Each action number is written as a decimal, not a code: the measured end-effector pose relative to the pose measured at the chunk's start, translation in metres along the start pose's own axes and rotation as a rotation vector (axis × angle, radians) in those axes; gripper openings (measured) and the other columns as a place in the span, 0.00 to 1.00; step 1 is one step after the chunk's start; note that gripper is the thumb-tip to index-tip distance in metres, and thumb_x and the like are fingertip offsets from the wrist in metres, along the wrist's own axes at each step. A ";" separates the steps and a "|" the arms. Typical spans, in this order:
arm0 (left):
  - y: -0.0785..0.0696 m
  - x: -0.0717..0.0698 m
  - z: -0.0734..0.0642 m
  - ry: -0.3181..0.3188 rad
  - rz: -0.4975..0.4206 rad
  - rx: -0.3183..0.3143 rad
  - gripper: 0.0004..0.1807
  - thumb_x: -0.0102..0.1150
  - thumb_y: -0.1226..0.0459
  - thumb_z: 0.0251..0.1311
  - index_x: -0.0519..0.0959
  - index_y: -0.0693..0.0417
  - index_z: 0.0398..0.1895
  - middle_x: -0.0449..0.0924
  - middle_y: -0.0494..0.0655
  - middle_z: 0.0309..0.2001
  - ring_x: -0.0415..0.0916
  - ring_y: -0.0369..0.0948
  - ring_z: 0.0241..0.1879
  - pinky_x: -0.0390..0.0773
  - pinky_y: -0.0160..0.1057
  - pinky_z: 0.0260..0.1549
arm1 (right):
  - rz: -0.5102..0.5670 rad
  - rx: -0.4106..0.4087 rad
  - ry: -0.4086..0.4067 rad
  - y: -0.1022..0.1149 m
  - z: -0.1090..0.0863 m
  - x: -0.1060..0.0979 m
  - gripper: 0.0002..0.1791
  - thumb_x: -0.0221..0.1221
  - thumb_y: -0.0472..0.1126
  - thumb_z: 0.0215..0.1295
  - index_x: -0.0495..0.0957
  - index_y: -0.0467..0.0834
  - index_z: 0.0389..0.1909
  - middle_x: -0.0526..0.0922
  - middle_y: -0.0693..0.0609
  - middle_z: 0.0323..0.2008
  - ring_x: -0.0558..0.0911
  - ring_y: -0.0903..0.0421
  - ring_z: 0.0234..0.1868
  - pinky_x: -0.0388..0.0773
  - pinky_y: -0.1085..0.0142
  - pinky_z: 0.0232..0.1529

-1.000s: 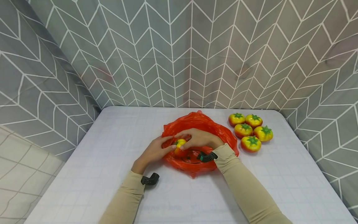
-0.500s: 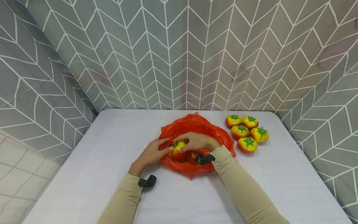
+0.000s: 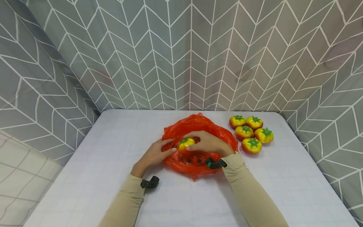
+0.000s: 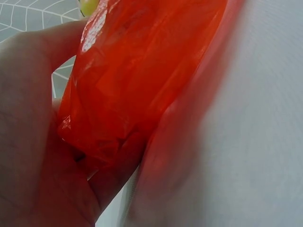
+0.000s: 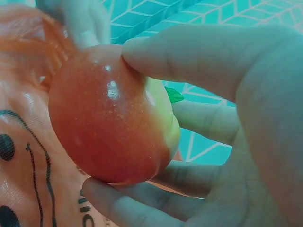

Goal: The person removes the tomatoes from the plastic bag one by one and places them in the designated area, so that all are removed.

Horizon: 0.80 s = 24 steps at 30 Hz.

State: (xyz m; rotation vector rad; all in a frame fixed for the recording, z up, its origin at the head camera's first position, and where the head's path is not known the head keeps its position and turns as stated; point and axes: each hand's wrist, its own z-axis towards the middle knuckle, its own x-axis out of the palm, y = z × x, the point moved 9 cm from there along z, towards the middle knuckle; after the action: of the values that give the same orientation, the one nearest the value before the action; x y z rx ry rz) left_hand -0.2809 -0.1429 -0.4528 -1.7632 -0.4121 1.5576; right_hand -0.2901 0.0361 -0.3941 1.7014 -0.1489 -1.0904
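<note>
A red-and-yellow tomato (image 3: 186, 144) with a green leafy top sits between the fingers and thumb of my right hand (image 3: 208, 143), over the red plastic bag (image 3: 202, 120). The right wrist view shows its glossy red side (image 5: 104, 123), pinched from above by the thumb with several fingers beneath. My left hand (image 3: 154, 154) holds the bag's left rim; in the left wrist view the thin red film (image 4: 137, 71) lies between thumb and fingers. The bag is spread wide, with a dark drawn face printed on its front. Much of its inside is hidden behind my right hand.
Several similar tomatoes (image 3: 253, 146) stand grouped to the right of the bag at the table's back right. The white-covered table (image 3: 122, 132) ends against a grey patterned curtain (image 3: 158, 63). Black straps with cameras sit on both wrists.
My right hand has drawn the tomato rightward, away from the left hand's fingertips. The left hand stays at the bag's left rim, and the grouped tomatoes are unmoved.
</note>
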 end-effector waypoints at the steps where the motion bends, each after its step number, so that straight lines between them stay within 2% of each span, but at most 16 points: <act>1: 0.000 0.000 0.000 -0.001 0.003 -0.002 0.37 0.59 0.40 0.64 0.73 0.50 0.70 0.69 0.55 0.68 0.63 0.56 0.69 0.63 0.62 0.66 | 0.011 -0.001 -0.014 0.001 -0.003 -0.002 0.27 0.68 0.51 0.64 0.78 0.48 0.63 0.81 0.59 0.54 0.77 0.58 0.55 0.76 0.57 0.57; 11: 0.002 -0.001 0.001 -0.003 0.002 -0.024 0.36 0.60 0.41 0.63 0.73 0.49 0.70 0.69 0.56 0.69 0.63 0.56 0.69 0.64 0.61 0.66 | 0.115 0.039 -0.124 0.000 -0.026 -0.018 0.28 0.68 0.53 0.63 0.77 0.54 0.63 0.79 0.56 0.55 0.75 0.51 0.57 0.75 0.54 0.58; 24: 0.002 0.000 0.001 0.007 -0.005 -0.029 0.37 0.62 0.44 0.62 0.71 0.48 0.72 0.67 0.56 0.70 0.60 0.57 0.71 0.61 0.60 0.68 | 0.207 0.045 -0.283 -0.011 -0.042 -0.032 0.29 0.70 0.52 0.61 0.77 0.52 0.63 0.78 0.53 0.59 0.75 0.49 0.59 0.73 0.49 0.61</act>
State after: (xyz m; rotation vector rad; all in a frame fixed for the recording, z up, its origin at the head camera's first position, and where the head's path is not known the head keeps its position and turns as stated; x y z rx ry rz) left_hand -0.2818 -0.1435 -0.4543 -1.7877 -0.4368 1.5489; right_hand -0.2832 0.0887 -0.3836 1.5254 -0.5208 -1.1722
